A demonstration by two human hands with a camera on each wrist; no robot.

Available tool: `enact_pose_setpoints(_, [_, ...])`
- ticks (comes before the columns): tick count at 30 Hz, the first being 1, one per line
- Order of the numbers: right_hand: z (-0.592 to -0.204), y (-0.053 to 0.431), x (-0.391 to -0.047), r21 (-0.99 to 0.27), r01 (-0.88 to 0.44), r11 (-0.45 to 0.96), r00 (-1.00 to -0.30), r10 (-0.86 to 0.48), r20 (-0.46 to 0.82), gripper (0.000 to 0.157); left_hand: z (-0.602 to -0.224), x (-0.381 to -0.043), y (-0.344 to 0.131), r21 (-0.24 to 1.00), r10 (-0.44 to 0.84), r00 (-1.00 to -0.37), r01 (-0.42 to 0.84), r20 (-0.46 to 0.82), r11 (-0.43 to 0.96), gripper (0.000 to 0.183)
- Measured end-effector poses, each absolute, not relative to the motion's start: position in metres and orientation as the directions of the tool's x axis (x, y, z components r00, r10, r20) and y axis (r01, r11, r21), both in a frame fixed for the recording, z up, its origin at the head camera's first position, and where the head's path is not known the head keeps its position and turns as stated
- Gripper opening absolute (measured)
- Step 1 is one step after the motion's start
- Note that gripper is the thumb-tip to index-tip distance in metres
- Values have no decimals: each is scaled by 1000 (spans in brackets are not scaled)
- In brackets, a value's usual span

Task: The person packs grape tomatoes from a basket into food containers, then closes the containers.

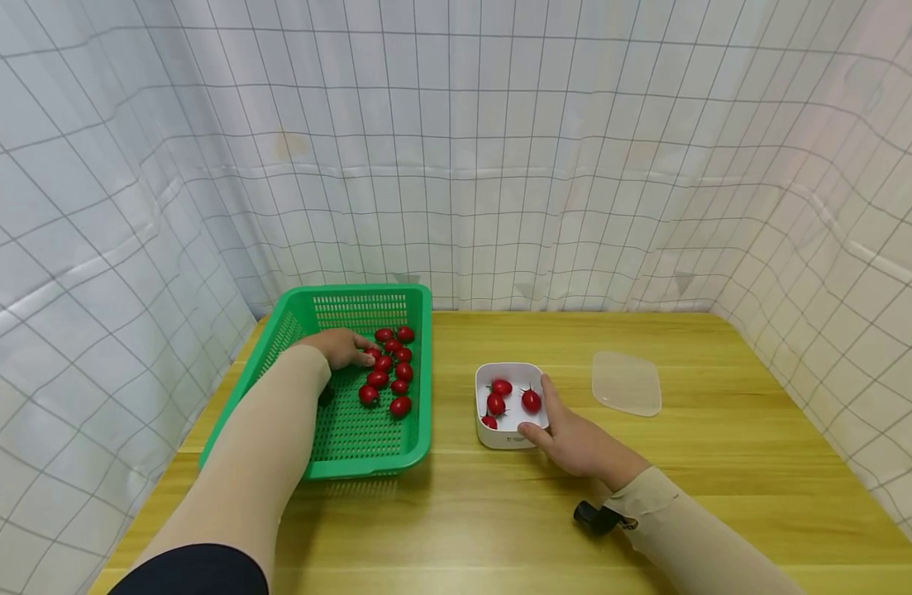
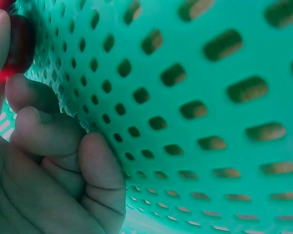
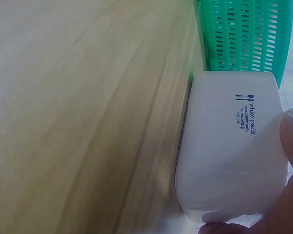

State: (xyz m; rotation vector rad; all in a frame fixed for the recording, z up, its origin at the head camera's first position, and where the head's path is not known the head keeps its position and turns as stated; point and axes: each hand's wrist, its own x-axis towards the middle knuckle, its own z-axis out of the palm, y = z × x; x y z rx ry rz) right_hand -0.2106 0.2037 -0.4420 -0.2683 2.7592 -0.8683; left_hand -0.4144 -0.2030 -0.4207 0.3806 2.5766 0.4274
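My left hand (image 1: 340, 347) reaches down into a green plastic basket (image 1: 423, 388). Its thumb and fingertips pinch a cherry tomato (image 2: 22, 46), while the other fingers curl beside the perforated floor in the left wrist view. Several more red cherry tomatoes (image 1: 400, 406) lie on the basket's right side. With the thumb over the near rim and fingers along the right wall, my right hand (image 1: 578, 438) grips a white square food container (image 1: 503, 440). Inside it lie several cherry tomatoes (image 1: 531, 401) with green stems. Printed lettering shows on its side in the right wrist view.
A translucent flat lid (image 1: 627, 383) lies to the right of the container on the wooden table (image 1: 456, 529). White curtains (image 1: 500, 165) with a grid pattern stand behind and along both sides. A black strap piece (image 1: 595, 518) hangs by my right wrist.
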Motion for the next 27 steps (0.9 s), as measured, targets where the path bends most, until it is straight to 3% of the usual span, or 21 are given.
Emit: enact_pose_setpoints(27, [-446,205,-213,-593,-102,799,-954,-248,-171,100,-418,-412,-202,375,326,-836,158,-441,913,50])
